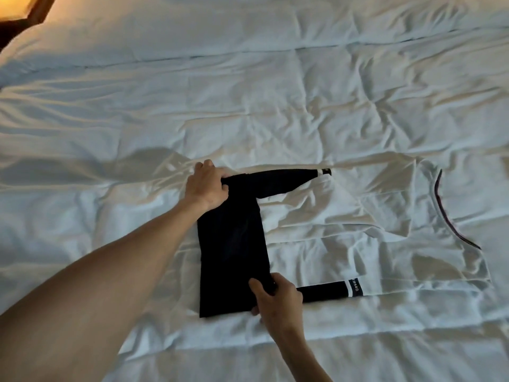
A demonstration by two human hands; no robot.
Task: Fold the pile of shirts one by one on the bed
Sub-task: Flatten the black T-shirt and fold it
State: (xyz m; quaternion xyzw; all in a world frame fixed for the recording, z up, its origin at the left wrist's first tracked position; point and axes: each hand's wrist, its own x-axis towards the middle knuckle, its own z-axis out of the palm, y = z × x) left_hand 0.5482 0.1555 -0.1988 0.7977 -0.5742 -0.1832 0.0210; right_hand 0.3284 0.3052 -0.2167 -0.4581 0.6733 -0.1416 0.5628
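open white bed point(248, 92) beyond the shirt point(358, 230), both hands pinning its near-left edge, headboard point(24, 17) far left

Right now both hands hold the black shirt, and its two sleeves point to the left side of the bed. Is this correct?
Not quite. In the head view the left hand and right hand do grip the black shirt, but its two sleeves point to the right, lying over a white shirt on the bed.

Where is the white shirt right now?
In the head view, the white shirt lies spread flat on the bed, right of centre, partly under the black shirt both hands grip.
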